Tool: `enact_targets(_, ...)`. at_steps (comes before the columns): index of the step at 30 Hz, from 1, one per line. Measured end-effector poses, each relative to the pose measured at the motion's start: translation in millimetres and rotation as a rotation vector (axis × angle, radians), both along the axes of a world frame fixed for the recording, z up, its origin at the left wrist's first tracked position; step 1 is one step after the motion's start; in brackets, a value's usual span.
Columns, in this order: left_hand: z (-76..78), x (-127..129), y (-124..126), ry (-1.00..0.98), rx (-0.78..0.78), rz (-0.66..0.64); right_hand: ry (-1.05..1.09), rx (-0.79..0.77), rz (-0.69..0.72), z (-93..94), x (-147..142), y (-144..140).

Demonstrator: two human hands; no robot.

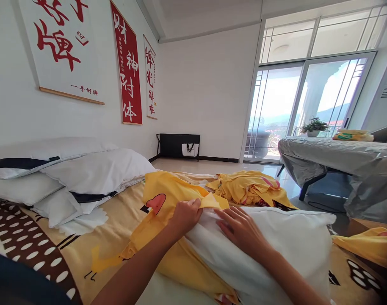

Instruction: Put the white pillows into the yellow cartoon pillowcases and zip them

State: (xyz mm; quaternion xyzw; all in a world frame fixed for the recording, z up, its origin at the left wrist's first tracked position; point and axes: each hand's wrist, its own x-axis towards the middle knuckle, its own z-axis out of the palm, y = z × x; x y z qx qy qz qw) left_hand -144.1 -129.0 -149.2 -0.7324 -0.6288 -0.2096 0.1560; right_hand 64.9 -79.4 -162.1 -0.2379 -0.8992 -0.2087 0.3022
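Observation:
A yellow pillowcase (163, 192) with a printed orange shape lies partly over the left end of a white pillow (276, 224). My left hand (187, 214) is closed around the pillowcase near its opening, with the fabric bunched in the fingers. Flat against the pillow, my right hand (239, 228) has its fingers stretched out, the tips touching the edge of the yellow fabric. The pillow's right end is outside the case. How far its left end reaches into the case is hidden by the cloth and my left arm.
White pillows (98, 169) are piled at the left on a patterned blanket (117, 228). A heap of yellow cloth (250, 186) lies beyond my hands, with another yellow cloth (371, 245) at the right. A plastic-covered table (333, 148) stands by the glass door.

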Motion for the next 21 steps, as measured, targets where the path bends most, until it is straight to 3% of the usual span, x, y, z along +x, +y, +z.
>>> enact_targets(3,-4.2,-5,-2,-0.026,-0.011,0.016,0.091,-0.051,-0.132,-4.3,22,7)
enact_targets(6,-4.2,4,-4,0.012,-0.035,-0.019,0.063,-0.100,-0.223,-17.7,24,21)
enact_targets(9,2.1,18,0,0.080,-0.042,-0.041,-0.021,-0.076,-0.084,-31.6,6,18)
enact_targets(12,13.6,32,13,0.114,0.013,-0.033,-0.073,0.043,0.088,-37.2,-19,-5)
enact_targets(15,23.7,50,30,0.104,-0.016,-0.031,-0.084,0.111,0.145,-38.6,-32,-17)
enact_targets(18,26.0,72,38,0.090,-0.081,-0.060,-0.030,0.134,0.115,-44.5,-30,1)
enact_targets(21,19.1,83,33,0.082,-0.120,-0.094,0.081,0.158,-0.040,-53.6,-18,30)
